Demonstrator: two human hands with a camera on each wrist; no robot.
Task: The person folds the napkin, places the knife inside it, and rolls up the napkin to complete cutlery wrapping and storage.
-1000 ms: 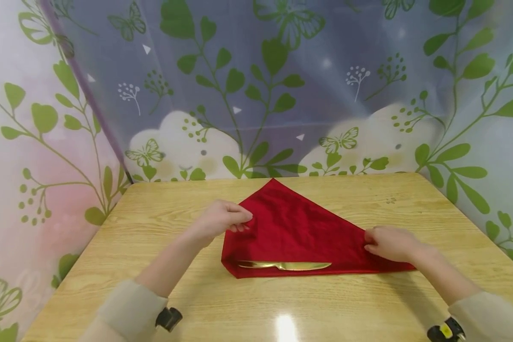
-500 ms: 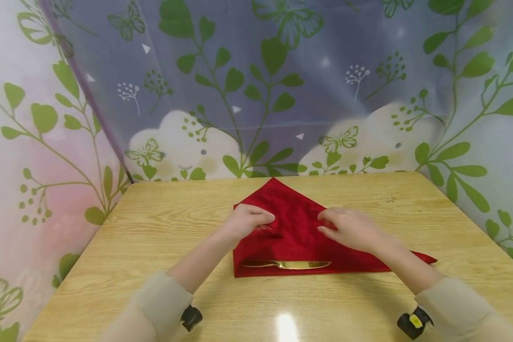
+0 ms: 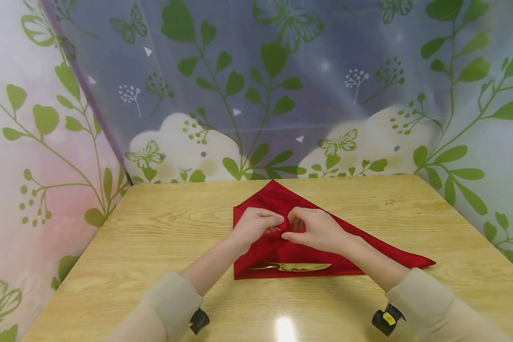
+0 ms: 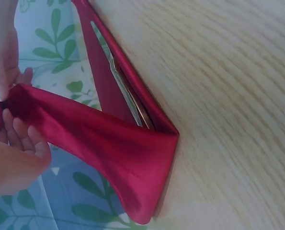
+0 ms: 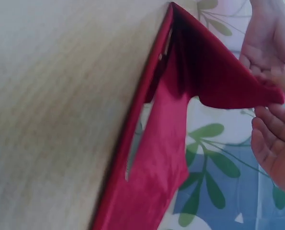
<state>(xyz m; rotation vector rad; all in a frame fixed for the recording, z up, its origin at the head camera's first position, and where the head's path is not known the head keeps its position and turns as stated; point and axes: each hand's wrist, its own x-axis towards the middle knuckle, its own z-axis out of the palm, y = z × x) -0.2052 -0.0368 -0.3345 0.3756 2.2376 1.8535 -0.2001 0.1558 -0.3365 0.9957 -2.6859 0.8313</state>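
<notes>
A red cloth napkin [image 3: 261,197], folded, lies on the wooden table with its long pointed end stretching right. My left hand [image 3: 254,228] pinches a corner of it and holds that flap up, as the lifted cloth [image 4: 94,139] in the left wrist view shows. Facing it, my right hand [image 3: 320,230] has thumb and fingers bent with a gap between them, fingertips right at the raised corner. A gold knife [image 3: 308,267] with a serrated edge lies along the napkin's near fold. The flap partly covers its handle.
The light wood table [image 3: 166,228] runs back to a printed fabric backdrop [image 3: 222,95] with leaves and butterflies. Similar fabric walls [image 3: 38,152] stand at both sides. Small black cameras [image 3: 199,321] sit at the sleeve cuffs.
My right hand has let go of the napkin's right part and moved left to the raised corner. My left hand has carried that corner rightward over the napkin, and the flap now overlaps the knife's handle.
</notes>
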